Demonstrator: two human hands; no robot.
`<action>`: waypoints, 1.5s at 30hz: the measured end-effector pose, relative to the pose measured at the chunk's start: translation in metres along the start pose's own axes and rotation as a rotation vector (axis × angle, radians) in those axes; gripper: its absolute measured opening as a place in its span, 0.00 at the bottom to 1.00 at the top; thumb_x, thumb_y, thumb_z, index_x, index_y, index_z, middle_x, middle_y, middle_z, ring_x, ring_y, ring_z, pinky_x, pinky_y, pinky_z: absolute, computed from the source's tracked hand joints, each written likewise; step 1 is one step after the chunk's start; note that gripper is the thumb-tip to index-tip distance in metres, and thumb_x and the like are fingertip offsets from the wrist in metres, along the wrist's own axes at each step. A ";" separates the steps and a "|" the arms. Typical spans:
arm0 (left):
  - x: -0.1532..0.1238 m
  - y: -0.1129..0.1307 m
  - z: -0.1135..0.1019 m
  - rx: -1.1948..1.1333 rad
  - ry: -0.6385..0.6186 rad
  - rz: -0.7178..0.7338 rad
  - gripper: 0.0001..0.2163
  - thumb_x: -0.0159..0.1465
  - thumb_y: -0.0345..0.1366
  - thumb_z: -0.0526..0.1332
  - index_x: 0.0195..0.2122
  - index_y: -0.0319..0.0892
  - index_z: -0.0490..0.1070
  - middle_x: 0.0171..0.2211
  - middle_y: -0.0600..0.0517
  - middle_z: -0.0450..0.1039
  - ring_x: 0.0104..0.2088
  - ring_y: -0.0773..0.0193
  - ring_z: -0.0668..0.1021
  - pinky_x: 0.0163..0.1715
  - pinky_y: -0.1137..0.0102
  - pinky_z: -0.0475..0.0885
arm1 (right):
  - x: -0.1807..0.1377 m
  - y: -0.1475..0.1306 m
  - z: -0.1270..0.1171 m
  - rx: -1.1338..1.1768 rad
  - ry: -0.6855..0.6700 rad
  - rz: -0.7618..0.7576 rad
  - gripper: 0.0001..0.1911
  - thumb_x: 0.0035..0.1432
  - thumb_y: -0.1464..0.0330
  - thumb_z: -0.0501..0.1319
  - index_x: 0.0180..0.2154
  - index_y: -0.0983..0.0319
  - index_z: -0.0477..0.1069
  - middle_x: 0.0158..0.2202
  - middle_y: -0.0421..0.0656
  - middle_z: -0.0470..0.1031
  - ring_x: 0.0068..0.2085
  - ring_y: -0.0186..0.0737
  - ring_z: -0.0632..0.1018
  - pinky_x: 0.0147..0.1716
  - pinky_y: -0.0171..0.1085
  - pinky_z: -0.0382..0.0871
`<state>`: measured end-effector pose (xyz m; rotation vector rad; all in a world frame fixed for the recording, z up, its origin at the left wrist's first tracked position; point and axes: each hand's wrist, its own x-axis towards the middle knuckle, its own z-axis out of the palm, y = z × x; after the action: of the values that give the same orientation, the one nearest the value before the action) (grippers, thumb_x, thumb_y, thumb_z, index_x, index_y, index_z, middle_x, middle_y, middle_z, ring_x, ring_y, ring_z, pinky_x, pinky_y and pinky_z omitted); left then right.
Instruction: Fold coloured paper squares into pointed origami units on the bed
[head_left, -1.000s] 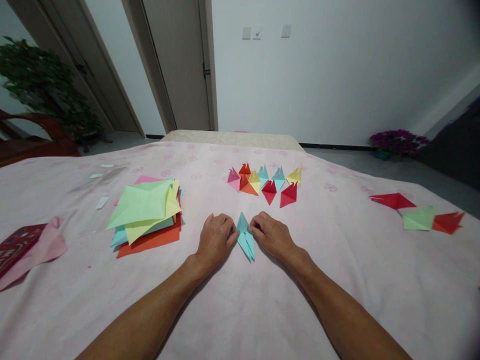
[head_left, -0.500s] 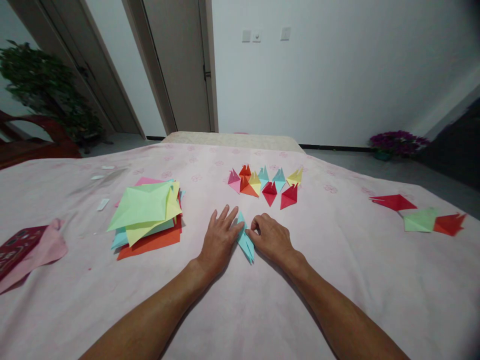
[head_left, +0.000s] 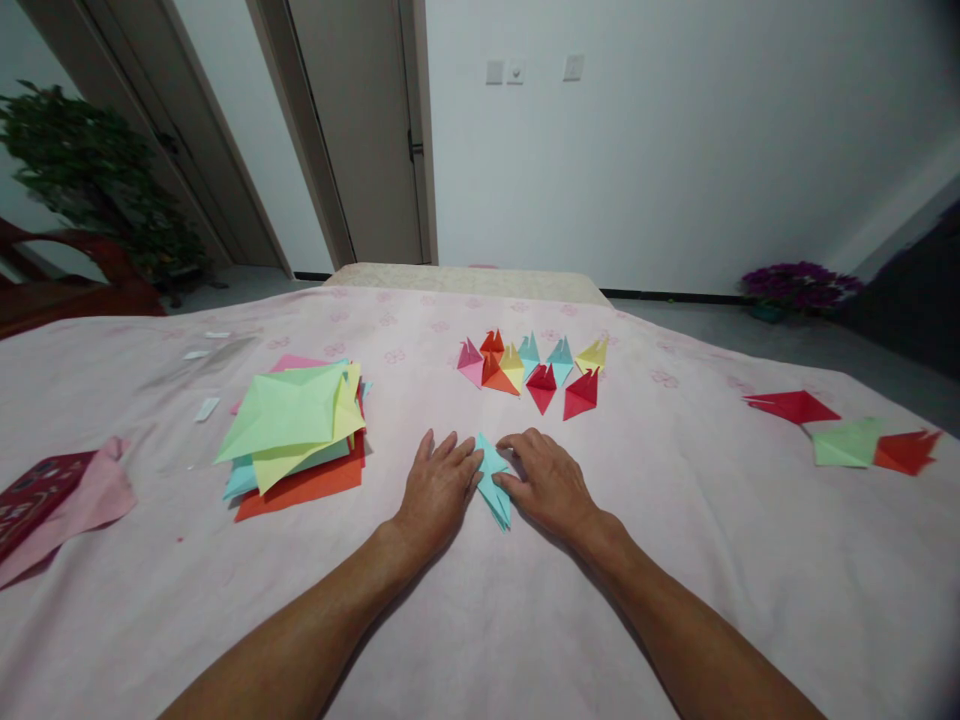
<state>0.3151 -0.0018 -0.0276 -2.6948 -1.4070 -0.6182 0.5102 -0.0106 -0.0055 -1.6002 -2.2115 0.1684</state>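
Observation:
A light blue folded paper (head_left: 493, 483), long and pointed at both ends, lies flat on the tablecloth between my hands. My left hand (head_left: 441, 482) rests palm down at its left side, fingers stretched out, with the thumb and fingertip area touching its edge. On the other side, my right hand (head_left: 547, 475) is open, its thumb and forefinger apart at the paper's right edge. Beyond my hands stands a group of small folded paper cranes, among them a red crane (head_left: 581, 395) and a pink crane (head_left: 471, 362).
To the left lies a stack of coloured paper (head_left: 289, 415), green on top. Farther left are a dark red packet (head_left: 37, 495) and a pink cloth-like piece (head_left: 94, 510). Several folded papers, including a green one (head_left: 846, 443), lie at the right. A pink flowered tablecloth (head_left: 465, 640) covers the table.
My right hand's fingers have uncurled and spread, showing more of the blue paper. My left hand has shifted slightly toward me, its fingers lying lower.

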 end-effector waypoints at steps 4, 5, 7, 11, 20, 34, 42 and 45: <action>0.001 0.001 0.002 -0.002 0.037 0.011 0.12 0.68 0.34 0.56 0.52 0.44 0.72 0.55 0.45 0.74 0.59 0.50 0.72 0.62 0.45 0.58 | 0.001 0.001 -0.001 -0.016 -0.001 -0.099 0.12 0.60 0.63 0.64 0.46 0.56 0.73 0.41 0.43 0.71 0.42 0.42 0.70 0.42 0.40 0.60; 0.000 0.000 0.003 -0.002 0.044 0.015 0.12 0.68 0.34 0.56 0.52 0.44 0.72 0.55 0.45 0.73 0.59 0.50 0.72 0.62 0.46 0.57 | 0.001 0.001 0.000 -0.025 -0.004 -0.111 0.11 0.61 0.64 0.63 0.46 0.55 0.74 0.41 0.43 0.72 0.42 0.42 0.70 0.42 0.40 0.60; 0.000 -0.002 0.005 -0.006 0.051 0.024 0.14 0.68 0.34 0.57 0.54 0.43 0.70 0.57 0.44 0.71 0.60 0.51 0.70 0.63 0.47 0.57 | 0.001 0.001 0.000 -0.041 -0.009 -0.123 0.11 0.62 0.64 0.62 0.46 0.55 0.75 0.41 0.43 0.72 0.42 0.43 0.69 0.41 0.40 0.60; 0.001 -0.004 0.008 -0.011 0.025 0.067 0.16 0.69 0.33 0.54 0.58 0.44 0.65 0.61 0.44 0.68 0.63 0.50 0.67 0.62 0.46 0.57 | 0.002 0.002 0.003 -0.061 -0.012 -0.132 0.11 0.62 0.63 0.63 0.47 0.52 0.75 0.42 0.43 0.72 0.42 0.43 0.69 0.42 0.41 0.60; 0.001 0.002 0.002 -0.005 0.014 0.024 0.11 0.69 0.31 0.55 0.50 0.46 0.71 0.52 0.48 0.76 0.57 0.52 0.72 0.62 0.45 0.55 | 0.003 0.003 0.004 -0.024 0.012 -0.112 0.13 0.60 0.62 0.65 0.47 0.55 0.74 0.42 0.43 0.73 0.43 0.43 0.69 0.43 0.41 0.60; 0.000 0.004 -0.001 -0.042 0.006 0.026 0.08 0.69 0.30 0.53 0.47 0.44 0.67 0.47 0.48 0.78 0.54 0.54 0.75 0.62 0.46 0.55 | 0.003 0.001 0.004 -0.062 -0.019 -0.117 0.20 0.61 0.63 0.63 0.55 0.53 0.68 0.46 0.45 0.71 0.46 0.46 0.67 0.44 0.42 0.59; 0.001 0.004 -0.003 -0.051 0.014 0.039 0.07 0.69 0.30 0.53 0.46 0.45 0.67 0.45 0.48 0.78 0.53 0.55 0.76 0.61 0.45 0.56 | 0.004 0.002 0.005 -0.072 -0.025 -0.113 0.21 0.60 0.63 0.63 0.56 0.53 0.68 0.47 0.45 0.70 0.46 0.46 0.67 0.45 0.42 0.58; 0.000 0.004 -0.002 -0.048 0.007 0.033 0.07 0.69 0.30 0.54 0.45 0.45 0.67 0.46 0.47 0.78 0.54 0.55 0.75 0.62 0.45 0.55 | 0.005 0.003 0.007 -0.065 -0.026 -0.094 0.24 0.60 0.63 0.63 0.57 0.54 0.66 0.48 0.46 0.70 0.47 0.47 0.67 0.45 0.43 0.59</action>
<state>0.3177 -0.0042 -0.0251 -2.7437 -1.3613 -0.6670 0.5094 -0.0041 -0.0113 -1.5318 -2.3287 0.0914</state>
